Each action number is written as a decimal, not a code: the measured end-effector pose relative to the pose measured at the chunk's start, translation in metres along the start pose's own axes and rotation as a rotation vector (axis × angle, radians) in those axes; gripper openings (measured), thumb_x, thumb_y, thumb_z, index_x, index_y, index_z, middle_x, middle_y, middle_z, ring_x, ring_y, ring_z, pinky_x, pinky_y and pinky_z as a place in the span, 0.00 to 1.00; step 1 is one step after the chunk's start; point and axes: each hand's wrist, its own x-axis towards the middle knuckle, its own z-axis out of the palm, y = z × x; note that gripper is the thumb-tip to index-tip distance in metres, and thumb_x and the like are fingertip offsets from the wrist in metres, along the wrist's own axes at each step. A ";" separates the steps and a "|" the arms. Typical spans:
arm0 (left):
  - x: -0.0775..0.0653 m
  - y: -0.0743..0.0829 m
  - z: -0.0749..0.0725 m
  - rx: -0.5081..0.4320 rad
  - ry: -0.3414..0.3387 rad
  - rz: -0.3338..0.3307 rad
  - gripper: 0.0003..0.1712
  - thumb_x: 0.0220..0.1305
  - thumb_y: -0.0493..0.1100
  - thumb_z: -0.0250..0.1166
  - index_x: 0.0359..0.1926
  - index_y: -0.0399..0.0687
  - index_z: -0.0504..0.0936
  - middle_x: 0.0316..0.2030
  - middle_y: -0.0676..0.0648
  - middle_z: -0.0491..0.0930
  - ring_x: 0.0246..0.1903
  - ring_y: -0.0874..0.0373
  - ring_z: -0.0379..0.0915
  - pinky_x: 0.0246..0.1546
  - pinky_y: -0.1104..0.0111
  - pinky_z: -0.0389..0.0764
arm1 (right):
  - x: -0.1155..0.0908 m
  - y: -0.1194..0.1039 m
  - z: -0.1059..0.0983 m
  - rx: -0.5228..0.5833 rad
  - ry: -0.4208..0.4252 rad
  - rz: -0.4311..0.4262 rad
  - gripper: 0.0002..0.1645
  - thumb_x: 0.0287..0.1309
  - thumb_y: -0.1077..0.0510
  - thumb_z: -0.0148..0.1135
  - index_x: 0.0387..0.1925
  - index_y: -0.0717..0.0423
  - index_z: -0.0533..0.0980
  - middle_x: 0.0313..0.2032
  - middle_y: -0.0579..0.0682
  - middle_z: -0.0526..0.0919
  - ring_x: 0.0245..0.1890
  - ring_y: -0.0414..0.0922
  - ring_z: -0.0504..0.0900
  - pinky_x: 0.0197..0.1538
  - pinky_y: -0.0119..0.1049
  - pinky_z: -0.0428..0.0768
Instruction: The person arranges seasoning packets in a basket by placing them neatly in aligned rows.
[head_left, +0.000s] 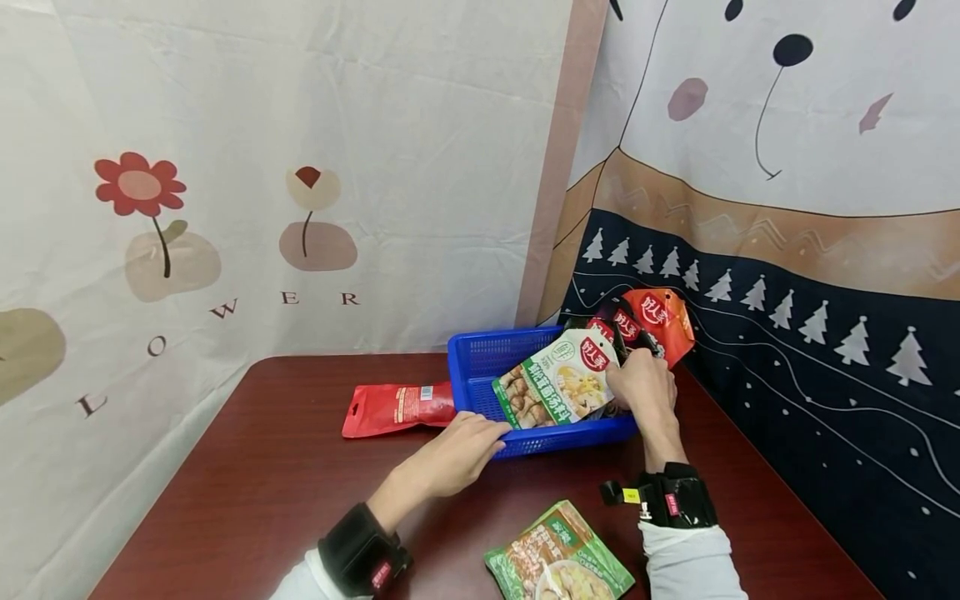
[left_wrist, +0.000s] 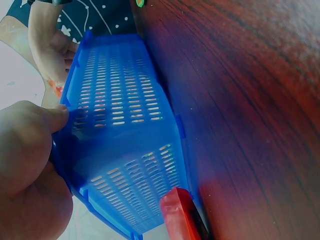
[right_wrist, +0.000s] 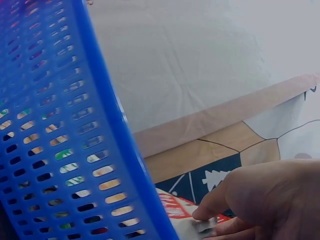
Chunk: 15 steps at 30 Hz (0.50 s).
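A blue plastic basket (head_left: 555, 442) with slotted walls stands on the table, holding several food packets. My left hand (head_left: 461, 450) grips its near left corner, the thumb on the rim in the left wrist view. Over the basket's right end, my right hand (head_left: 643, 392) pinches the right edge of a white-and-green food packet (head_left: 562, 379), which lies slanted in the basket with a red logo near the top. Behind that hand an orange-red packet (head_left: 675, 321) leans up beside a dark packet (head_left: 626, 325). The right fingertips are partly hidden in the head view.
A red packet (head_left: 397, 408) lies left of the basket, its end against the basket wall. Near the front edge is a green-and-brown food packet (head_left: 562, 554), between the forearms. Printed cloths (head_left: 412, 167) hang behind and right of the brown table (head_left: 247, 467).
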 end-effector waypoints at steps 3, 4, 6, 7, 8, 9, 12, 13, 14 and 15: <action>0.000 -0.001 0.000 -0.003 0.003 0.002 0.21 0.89 0.43 0.60 0.73 0.39 0.82 0.62 0.45 0.91 0.64 0.50 0.86 0.71 0.54 0.81 | -0.002 0.000 -0.002 -0.010 0.054 -0.019 0.26 0.80 0.45 0.58 0.30 0.61 0.79 0.28 0.59 0.82 0.29 0.58 0.85 0.30 0.45 0.76; 0.000 -0.002 0.001 -0.005 0.004 0.003 0.21 0.88 0.43 0.60 0.73 0.40 0.82 0.63 0.45 0.91 0.64 0.50 0.86 0.71 0.54 0.81 | -0.003 0.000 -0.003 -0.011 0.075 -0.026 0.26 0.80 0.45 0.59 0.32 0.62 0.80 0.30 0.61 0.82 0.29 0.59 0.84 0.30 0.46 0.76; 0.000 -0.002 0.001 -0.010 0.008 0.005 0.22 0.88 0.43 0.60 0.74 0.40 0.81 0.63 0.45 0.91 0.64 0.50 0.86 0.71 0.54 0.81 | -0.005 -0.002 -0.004 -0.011 0.120 -0.034 0.26 0.80 0.45 0.59 0.33 0.63 0.80 0.31 0.62 0.82 0.29 0.61 0.84 0.30 0.47 0.76; 0.000 -0.003 0.001 -0.013 0.012 0.007 0.22 0.88 0.42 0.60 0.74 0.40 0.81 0.63 0.45 0.91 0.64 0.50 0.86 0.70 0.54 0.81 | -0.006 -0.002 -0.005 -0.009 0.142 -0.037 0.25 0.79 0.46 0.59 0.33 0.63 0.80 0.30 0.62 0.81 0.29 0.61 0.84 0.30 0.47 0.76; 0.000 -0.003 0.002 -0.015 0.014 0.008 0.22 0.88 0.42 0.60 0.74 0.40 0.81 0.64 0.45 0.91 0.64 0.50 0.86 0.70 0.54 0.81 | -0.006 -0.003 -0.006 -0.009 0.165 -0.041 0.25 0.79 0.46 0.60 0.32 0.63 0.79 0.29 0.61 0.81 0.29 0.61 0.84 0.29 0.48 0.76; 0.000 -0.003 0.002 -0.014 0.017 0.010 0.22 0.88 0.42 0.60 0.74 0.41 0.81 0.64 0.45 0.91 0.63 0.50 0.86 0.70 0.54 0.81 | -0.007 -0.004 -0.007 -0.008 0.184 -0.046 0.25 0.79 0.46 0.59 0.30 0.61 0.78 0.28 0.60 0.80 0.28 0.61 0.84 0.29 0.48 0.76; 0.000 -0.003 0.002 -0.012 0.025 0.013 0.21 0.88 0.42 0.60 0.73 0.41 0.82 0.64 0.45 0.91 0.63 0.50 0.86 0.68 0.55 0.82 | -0.010 -0.007 -0.010 0.017 0.238 -0.097 0.24 0.79 0.47 0.60 0.30 0.60 0.79 0.28 0.60 0.82 0.29 0.62 0.85 0.29 0.49 0.77; 0.000 -0.003 0.002 -0.013 0.026 0.012 0.21 0.88 0.42 0.59 0.73 0.41 0.82 0.64 0.45 0.91 0.63 0.50 0.86 0.68 0.55 0.82 | -0.011 -0.009 -0.011 0.029 0.248 -0.131 0.22 0.79 0.47 0.60 0.33 0.60 0.81 0.30 0.61 0.85 0.31 0.62 0.86 0.31 0.50 0.79; 0.000 -0.003 0.002 -0.013 0.027 0.010 0.21 0.89 0.42 0.59 0.73 0.41 0.82 0.64 0.45 0.91 0.63 0.50 0.86 0.68 0.55 0.82 | -0.012 -0.010 -0.013 0.046 0.252 -0.173 0.21 0.80 0.48 0.60 0.37 0.61 0.83 0.34 0.63 0.87 0.33 0.62 0.87 0.34 0.52 0.82; 0.001 -0.002 0.002 -0.015 0.028 0.008 0.21 0.89 0.42 0.59 0.73 0.41 0.83 0.64 0.45 0.91 0.63 0.50 0.86 0.68 0.55 0.82 | -0.014 -0.013 -0.014 0.069 0.246 -0.223 0.20 0.81 0.48 0.60 0.41 0.61 0.84 0.38 0.64 0.90 0.37 0.63 0.88 0.38 0.54 0.84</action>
